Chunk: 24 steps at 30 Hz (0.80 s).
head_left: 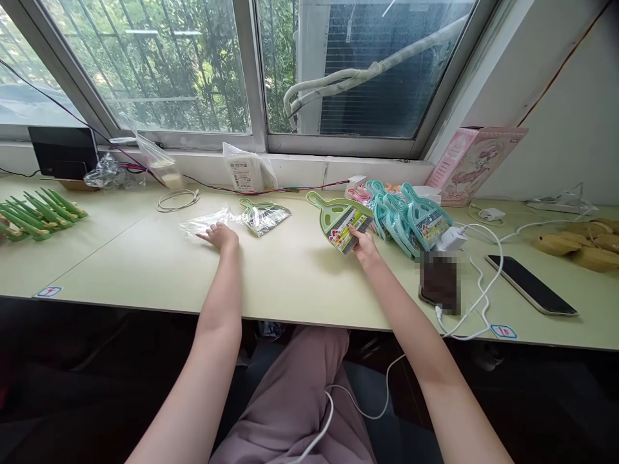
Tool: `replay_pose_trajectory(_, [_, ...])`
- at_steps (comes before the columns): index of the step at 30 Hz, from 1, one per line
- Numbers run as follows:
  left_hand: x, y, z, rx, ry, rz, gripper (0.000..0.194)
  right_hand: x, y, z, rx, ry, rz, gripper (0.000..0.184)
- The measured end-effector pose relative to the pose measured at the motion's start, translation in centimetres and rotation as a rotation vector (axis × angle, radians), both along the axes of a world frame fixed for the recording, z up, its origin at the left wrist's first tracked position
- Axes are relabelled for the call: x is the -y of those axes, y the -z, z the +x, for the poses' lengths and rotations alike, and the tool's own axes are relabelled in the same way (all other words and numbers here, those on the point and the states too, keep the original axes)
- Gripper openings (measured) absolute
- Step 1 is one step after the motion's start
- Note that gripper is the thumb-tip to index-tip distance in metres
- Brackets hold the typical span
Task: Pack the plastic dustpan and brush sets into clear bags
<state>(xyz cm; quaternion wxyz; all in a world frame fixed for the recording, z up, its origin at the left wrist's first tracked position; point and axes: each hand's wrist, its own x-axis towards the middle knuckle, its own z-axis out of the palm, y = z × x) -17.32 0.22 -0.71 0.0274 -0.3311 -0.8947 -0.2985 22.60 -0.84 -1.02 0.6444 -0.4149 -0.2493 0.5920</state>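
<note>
My right hand (pixel 363 245) grips the lower edge of a green mini dustpan and brush set (pixel 338 219) that lies on the pale green table (pixel 285 277). My left hand (pixel 220 236) rests on the table with its fingers on an empty clear plastic bag (pixel 206 223). Just right of that bag lies a bagged dustpan set (pixel 264 214). A stack of teal dustpan sets (pixel 406 219) leans beside my right hand.
Green clips (pixel 39 212) lie at the far left. A coiled white cable (pixel 176 200) and plastic packets sit near the window sill. Right of me are a phone (pixel 530 285), a blurred dark object (pixel 439 281) with white cables, a pink box (pixel 476 161) and yellow items (pixel 575 243).
</note>
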Motion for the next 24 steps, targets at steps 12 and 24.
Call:
replay_pose_trajectory(12, [0.7,-4.4,9.5,0.015,0.573,0.783,0.042,0.5,-0.7,-0.3,-0.005,0.064,-0.002,0.023])
replay_pose_trajectory(24, [0.2,-2.6,9.7,-0.152,1.039,0.468,0.037,0.1,-0.1,0.8,0.08,0.202,-0.014,0.034])
